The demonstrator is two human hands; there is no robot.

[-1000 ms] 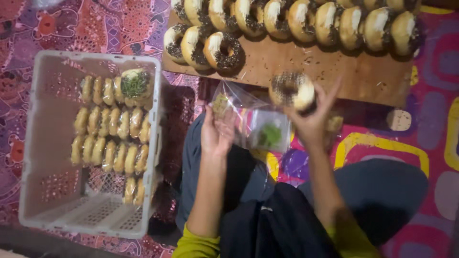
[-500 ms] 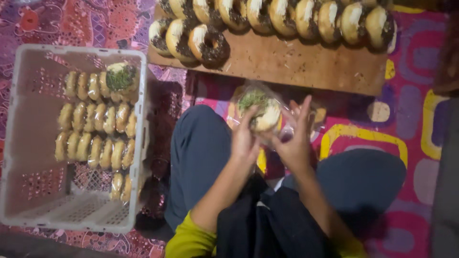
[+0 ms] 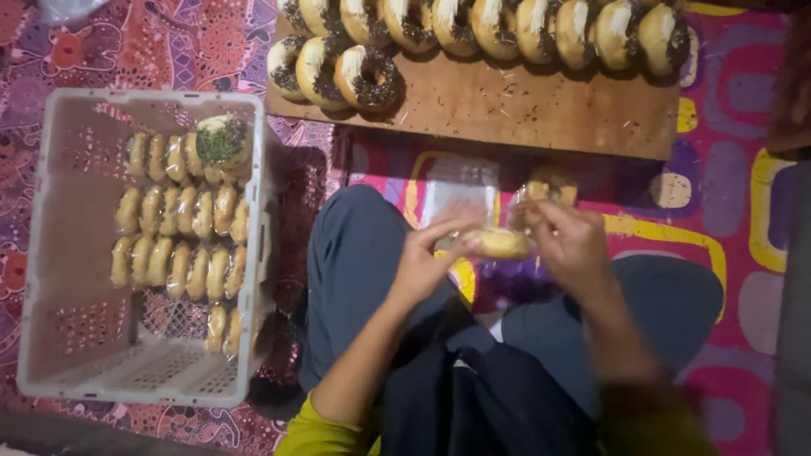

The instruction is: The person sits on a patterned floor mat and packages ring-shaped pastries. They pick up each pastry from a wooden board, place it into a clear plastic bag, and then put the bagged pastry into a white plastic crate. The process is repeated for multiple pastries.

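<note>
Over patterned mat (image 3: 169, 42), both hands now turn doughnut (image 3: 500, 243) edge-on, lower.

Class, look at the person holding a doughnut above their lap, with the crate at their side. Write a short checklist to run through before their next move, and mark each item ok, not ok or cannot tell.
1. Doughnut held by both hands: ok; left hand and right hand each touch it.
2. Clear bag around the doughnut: cannot tell; the hands are blurred.
3. Spare clear bags within reach: ok; they lie on the mat just ahead of the hands.
4. Room in the white crate: ok; its near part is bare.
5. Wrapped doughnuts in tidy rows: ok, with one lying on top.
6. More doughnuts on the wooden board: ok.
</note>
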